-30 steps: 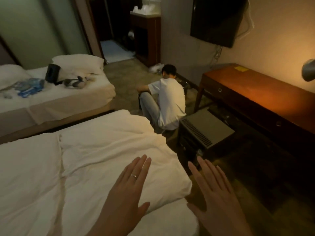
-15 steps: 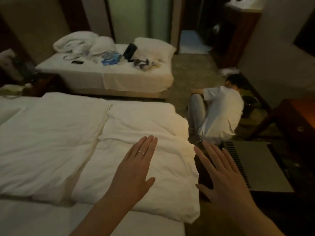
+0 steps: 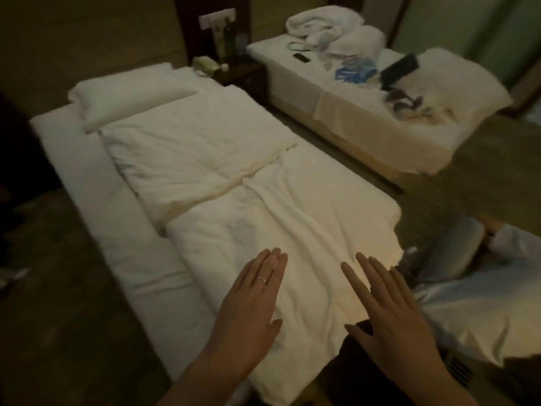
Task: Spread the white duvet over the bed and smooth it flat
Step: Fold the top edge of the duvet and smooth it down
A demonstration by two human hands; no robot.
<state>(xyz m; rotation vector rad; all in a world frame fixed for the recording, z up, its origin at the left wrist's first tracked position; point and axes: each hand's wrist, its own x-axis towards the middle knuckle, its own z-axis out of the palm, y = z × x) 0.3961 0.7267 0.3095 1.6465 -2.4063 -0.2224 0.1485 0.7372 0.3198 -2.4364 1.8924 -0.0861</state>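
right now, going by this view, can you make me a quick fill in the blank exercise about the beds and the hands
1. Both hands, the left hand and the right hand, have their fingers ____.
2. The ring is worn on the ____ hand.
3. The pillow lies at the head of the bed with the white ____ on it.
4. The blue packet lies on the ____ bed.

Missing words: straight; left; duvet; far

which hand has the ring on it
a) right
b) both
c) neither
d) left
d) the left hand shows a ring on one finger, while the right hand, held flat over the duvet beside it, has bare fingers.
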